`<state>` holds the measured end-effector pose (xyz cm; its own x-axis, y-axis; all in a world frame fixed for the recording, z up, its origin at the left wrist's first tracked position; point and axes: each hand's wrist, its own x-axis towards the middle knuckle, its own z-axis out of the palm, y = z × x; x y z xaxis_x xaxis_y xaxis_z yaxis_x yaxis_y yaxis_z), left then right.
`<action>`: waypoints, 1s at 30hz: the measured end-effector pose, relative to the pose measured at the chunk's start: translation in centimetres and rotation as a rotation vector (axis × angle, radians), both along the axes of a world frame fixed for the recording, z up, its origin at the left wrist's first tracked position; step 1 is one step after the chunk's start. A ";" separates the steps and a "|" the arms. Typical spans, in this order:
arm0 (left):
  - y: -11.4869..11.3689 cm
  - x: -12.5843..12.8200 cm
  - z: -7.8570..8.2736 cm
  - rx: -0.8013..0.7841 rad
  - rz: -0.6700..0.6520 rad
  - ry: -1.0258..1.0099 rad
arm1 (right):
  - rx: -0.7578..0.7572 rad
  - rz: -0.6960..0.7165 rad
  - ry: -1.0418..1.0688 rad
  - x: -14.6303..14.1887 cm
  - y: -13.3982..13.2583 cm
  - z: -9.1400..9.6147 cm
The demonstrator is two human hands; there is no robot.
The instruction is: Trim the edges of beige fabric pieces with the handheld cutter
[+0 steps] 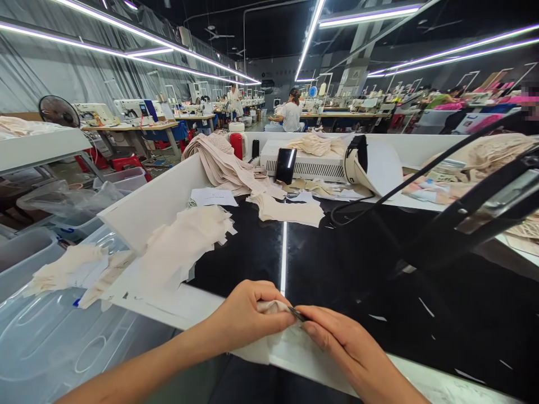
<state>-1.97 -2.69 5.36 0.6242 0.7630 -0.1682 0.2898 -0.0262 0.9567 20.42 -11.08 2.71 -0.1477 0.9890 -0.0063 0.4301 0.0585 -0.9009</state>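
Left hand (pixel 248 314), grip pinching a cream cloth piece (pixel 273 307) over the near edge of the black tabletop (pixel 337 258) — right hand (pixel 343 336), grip pinching a small dark metal tool (pixel 297 313) at the cloth; beyond, stacked cream pieces (pixel 181 241) overlap the tabletop's left edge, and a dark phone (pixel 286 165) leans past its far edge

The tool (pixel 297 314) is mostly covered by the right hand (pixel 342 334), the cloth (pixel 273 306) partly by the left hand (pixel 246 315). Both forearms (pixel 181 353) are cut off below; print on the paper (pixel 213 197) cannot be read.
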 end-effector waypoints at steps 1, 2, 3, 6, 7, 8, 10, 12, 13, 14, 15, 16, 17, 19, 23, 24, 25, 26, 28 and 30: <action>0.0 0.0 0.0 0.003 -0.002 -0.002 | 0.006 0.006 0.004 0.0 0.0 0.1; 0.0 -0.1 0.0 0.009 -0.005 -0.002 | 0.010 0.022 0.004 0.0 -0.1 0.2; 0.1 -0.1 0.0 0.015 -0.007 0.000 | 0.012 0.040 -0.003 0.1 -0.1 0.3; 0.1 -0.1 0.1 0.030 -0.010 0.008 | 0.012 0.076 -0.039 0.4 -0.3 0.2; 0.1 -0.1 0.1 0.036 -0.012 0.011 | 0.010 0.078 -0.052 0.6 -0.3 0.1; 0.0 -0.1 0.1 0.040 -0.016 0.013 | 0.007 0.077 -0.063 0.7 -0.4 -0.1; -0.1 -0.1 0.1 0.049 -0.020 0.011 | 0.001 0.069 -0.079 0.8 -0.5 -0.3; -0.1 -0.1 0.1 0.050 -0.017 0.005 | -0.002 0.069 -0.085 0.7 -0.4 -0.4; -0.2 -0.1 0.2 0.048 -0.016 0.002 | -0.001 0.072 -0.083 0.7 -0.4 -0.4; -0.2 -0.1 0.2 0.047 -0.015 0.000 | 0.001 0.079 -0.081 0.6 -0.3 -0.4; -0.2 -0.1 0.2 0.046 -0.016 0.000 | -0.001 0.087 -0.080 0.6 -0.2 -0.3; -0.2 -0.1 0.2 0.046 -0.017 0.002 | -0.004 0.091 -0.081 0.6 -0.2 -0.3; -0.1 -0.1 0.2 0.047 -0.017 0.005 | -0.006 0.091 -0.083 0.6 -0.1 -0.4; -0.1 -0.1 0.2 0.048 -0.014 0.010 | -0.011 0.088 -0.084 0.6 -0.1 -0.4; -0.1 0.0 0.1 0.046 -0.011 0.013 | -0.022 0.099 -0.061 0.5 -0.2 -0.5; -0.1 0.0 0.0 0.044 -0.012 0.014 | -0.019 0.099 -0.054 0.5 -0.2 -0.4; -0.1 0.0 0.0 0.041 -0.012 0.014 | -0.014 0.095 -0.048 0.4 -0.2 -0.4; -0.2 -0.1 0.0 0.036 -0.011 0.014 | -0.008 0.089 -0.043 0.3 -0.2 -0.4; -0.2 -0.1 -0.1 0.033 -0.010 0.016 | -0.003 0.095 -0.038 0.1 -0.2 -0.3; -0.2 -0.1 -0.1 0.037 -0.011 0.016 | -0.005 0.104 -0.041 -0.1 -0.2 -0.3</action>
<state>-2.07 -2.90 5.25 0.6299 0.7619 -0.1505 0.3049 -0.0644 0.9502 20.29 -11.29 2.42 -0.2486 0.9684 -0.0193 0.4584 0.1001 -0.8831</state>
